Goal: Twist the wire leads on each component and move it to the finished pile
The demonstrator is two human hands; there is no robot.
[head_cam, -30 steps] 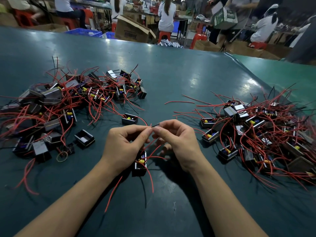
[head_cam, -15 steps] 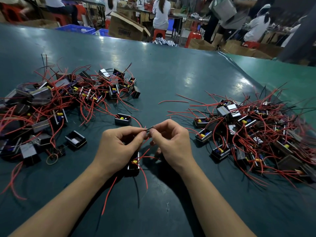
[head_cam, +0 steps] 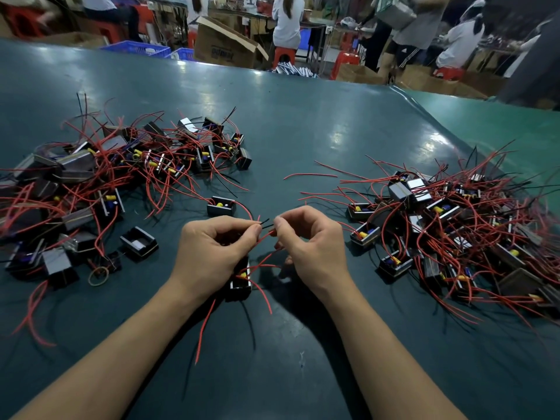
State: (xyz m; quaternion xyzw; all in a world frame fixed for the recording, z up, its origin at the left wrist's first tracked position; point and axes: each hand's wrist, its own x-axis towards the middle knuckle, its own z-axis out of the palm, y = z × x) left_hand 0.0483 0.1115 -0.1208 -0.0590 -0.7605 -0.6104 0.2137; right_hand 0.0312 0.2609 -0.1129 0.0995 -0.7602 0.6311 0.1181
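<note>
Head view: component (head_cam: 241, 278) under left hand (head_cam: 212, 256), just above bench (head_cam: 303, 122), long axis running toward camera, leads (head_cam: 263, 236) rising to fingertips. Versus 0.5 s earlier: hands apart, black tips splayed. Left fingers (head_cam: 253, 233) pinching leads; right hand (head_cam: 315, 247) curled, pinching red lead.
</note>
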